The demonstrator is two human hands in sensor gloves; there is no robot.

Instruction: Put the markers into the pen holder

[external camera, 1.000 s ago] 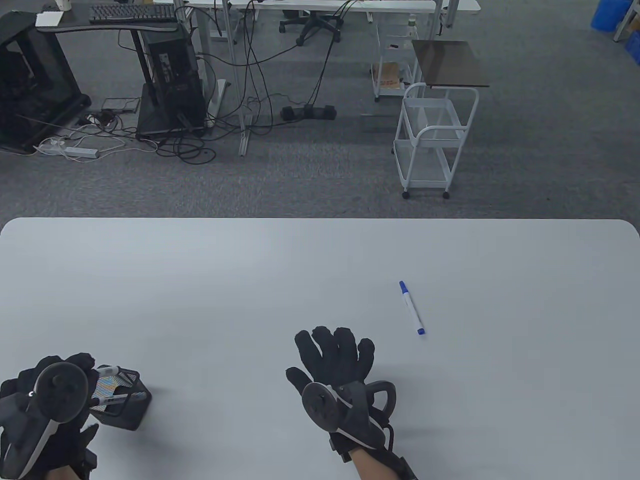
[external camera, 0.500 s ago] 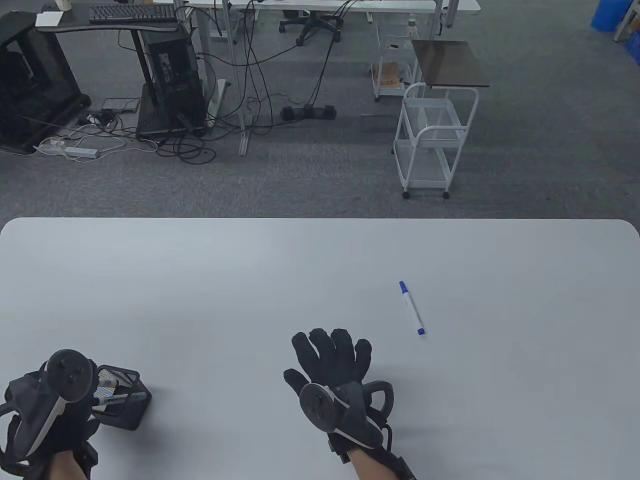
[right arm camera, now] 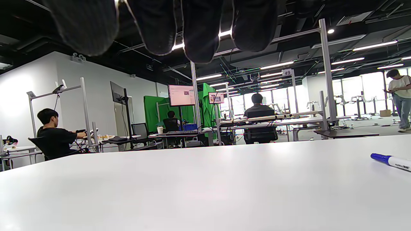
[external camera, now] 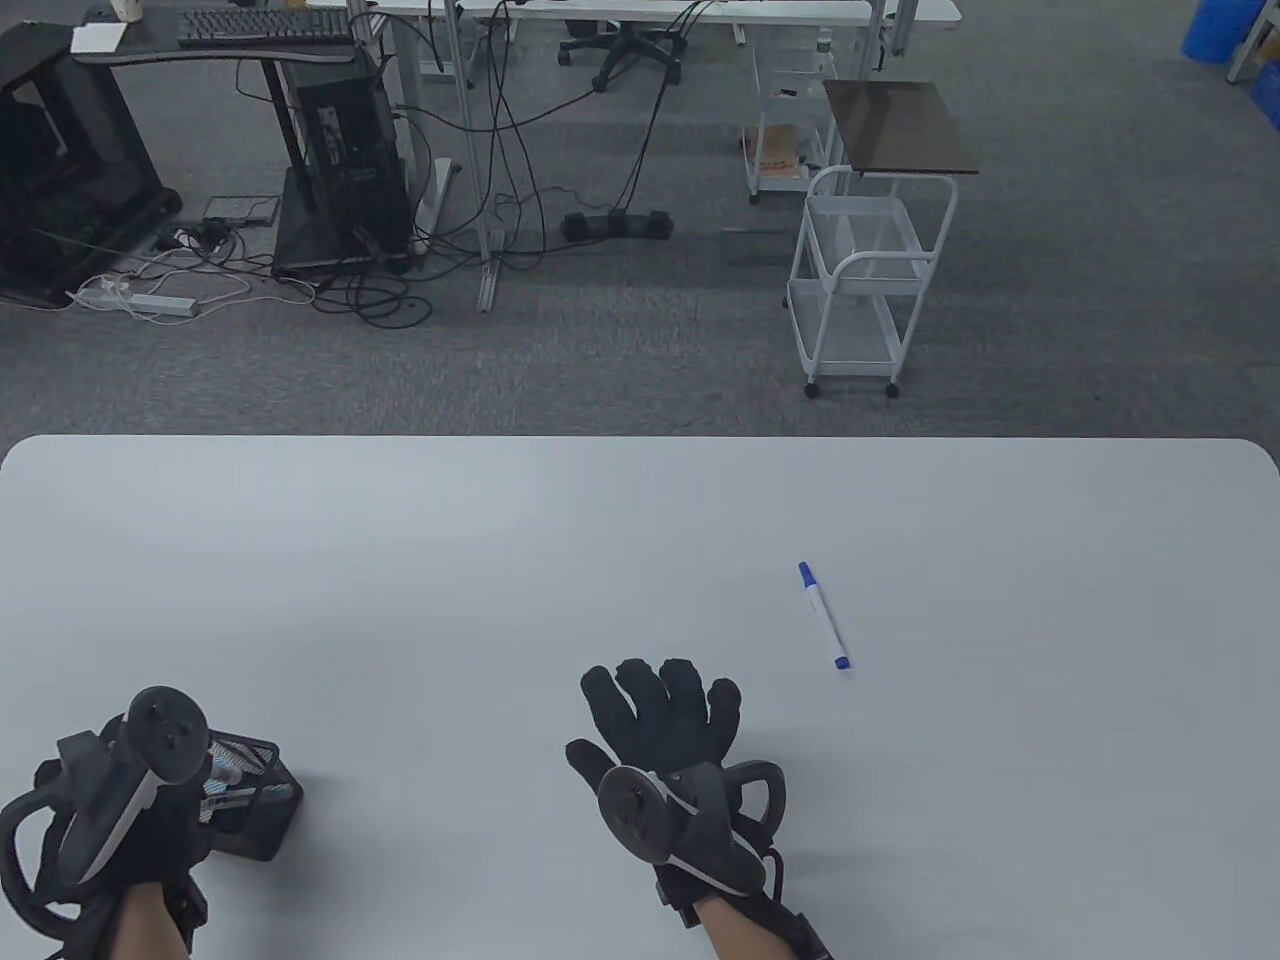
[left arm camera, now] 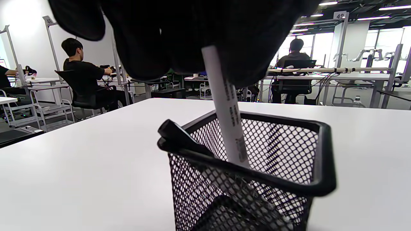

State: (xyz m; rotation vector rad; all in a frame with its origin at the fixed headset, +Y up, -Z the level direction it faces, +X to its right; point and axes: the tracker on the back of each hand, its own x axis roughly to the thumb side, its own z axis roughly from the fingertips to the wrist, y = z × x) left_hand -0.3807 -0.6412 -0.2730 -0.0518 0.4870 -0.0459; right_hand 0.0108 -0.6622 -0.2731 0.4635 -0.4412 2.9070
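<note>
Smooth white desk [external camera: 500, 560] with rounded corners carries a square black wire-mesh pen holder [external camera: 255, 808] near its front left corner. Left hand [external camera: 120, 800] grips a slim white marker [left arm camera: 224, 106], lower end inside the mesh; a black-capped marker [left arm camera: 179, 136] leans within. Right hand [external camera: 665, 715] lies flat, fingers spread, holding nothing. A blue-capped white marker [external camera: 824, 615] lies well apart, farther right.

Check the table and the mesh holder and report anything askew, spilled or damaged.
Nothing is spilled or damaged. The black mesh pen holder stands upright; the left hand holds a white marker leaning inside it, beside a black-capped marker on its rim. One blue-capped white marker lies loose beyond the flat right hand.
</note>
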